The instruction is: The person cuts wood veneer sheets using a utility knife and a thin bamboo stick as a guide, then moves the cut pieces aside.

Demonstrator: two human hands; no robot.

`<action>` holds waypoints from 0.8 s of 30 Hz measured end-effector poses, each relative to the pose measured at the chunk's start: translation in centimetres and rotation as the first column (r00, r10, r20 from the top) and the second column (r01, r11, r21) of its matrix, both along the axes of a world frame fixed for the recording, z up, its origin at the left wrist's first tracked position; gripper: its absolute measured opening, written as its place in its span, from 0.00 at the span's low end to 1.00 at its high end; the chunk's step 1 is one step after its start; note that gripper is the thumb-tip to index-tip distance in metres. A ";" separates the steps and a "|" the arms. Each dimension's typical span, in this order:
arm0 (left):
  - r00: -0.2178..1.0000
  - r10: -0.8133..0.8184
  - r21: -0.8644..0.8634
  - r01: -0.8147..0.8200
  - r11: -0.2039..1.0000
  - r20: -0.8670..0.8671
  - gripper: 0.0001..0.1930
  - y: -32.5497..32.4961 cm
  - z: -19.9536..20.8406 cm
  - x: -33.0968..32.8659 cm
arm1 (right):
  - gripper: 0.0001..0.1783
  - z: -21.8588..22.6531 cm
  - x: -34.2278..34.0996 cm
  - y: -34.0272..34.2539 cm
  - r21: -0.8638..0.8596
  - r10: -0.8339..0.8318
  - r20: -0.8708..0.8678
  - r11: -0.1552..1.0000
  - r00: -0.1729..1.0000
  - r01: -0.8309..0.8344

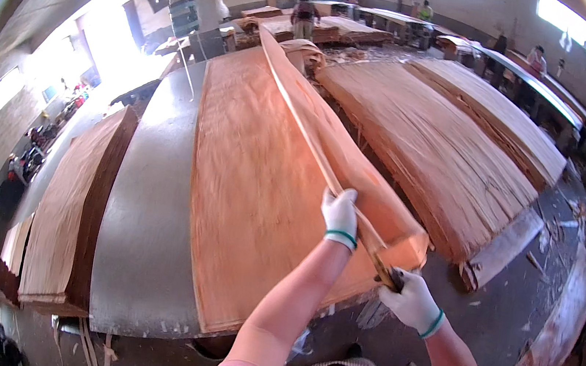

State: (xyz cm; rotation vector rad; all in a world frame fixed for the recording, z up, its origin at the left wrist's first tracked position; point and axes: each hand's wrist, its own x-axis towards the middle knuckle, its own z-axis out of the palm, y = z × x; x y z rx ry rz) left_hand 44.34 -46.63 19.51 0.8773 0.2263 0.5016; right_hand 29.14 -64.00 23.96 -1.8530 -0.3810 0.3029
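A long orange-brown wood veneer sheet [245, 154] lies on the metal-topped table before me, its right side raised and folded over in a long flap [335, 144]. My left hand [339, 215], in a white glove with a green cuff, is closed on the flap's pale edge, about midway along the near half. Nearer to me and to the right, my right hand [409, 299], gloved alike, grips a dark-handled tool [392, 277] by the near end of that edge. The tool's kind is not clear, and part of it is hidden by the hand.
The grey metal tabletop [146, 201] shows left of the sheet. Veneer stacks stand at left [70, 220] and right [438, 150]. Scraps litter the floor [507, 300] at right. Several people work at far tables, one person [304, 18] behind the sheet's far end.
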 end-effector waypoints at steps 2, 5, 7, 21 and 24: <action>1.000 0.009 0.009 -0.009 1.000 0.002 0.10 5.7 -0.1 -2.5 | 0.07 1.0 -2.7 5.5 0.038 0.032 -0.094 0.999 0.995 -0.029; 0.998 -0.038 0.031 0.040 0.999 -0.048 0.11 13.6 0.0 -6.4 | 0.11 0.3 -6.4 11.8 0.083 0.118 -0.138 0.991 0.983 -0.107; 0.996 -0.057 0.035 0.060 0.998 -0.065 0.12 19.7 -0.6 -9.6 | 0.14 -1.8 -7.9 15.4 0.113 0.231 -0.226 0.971 0.946 -0.210; 0.940 0.126 0.374 0.001 0.927 -0.316 0.24 43.8 -11.1 -32.6 | 0.23 -21.8 -7.8 9.9 0.504 -0.317 -0.794 0.134 0.519 0.853; 0.932 0.156 0.413 -0.007 0.911 -0.328 0.24 44.6 -13.5 -35.0 | 0.11 -23.9 -6.5 9.5 0.332 -0.546 -0.758 0.148 0.357 0.932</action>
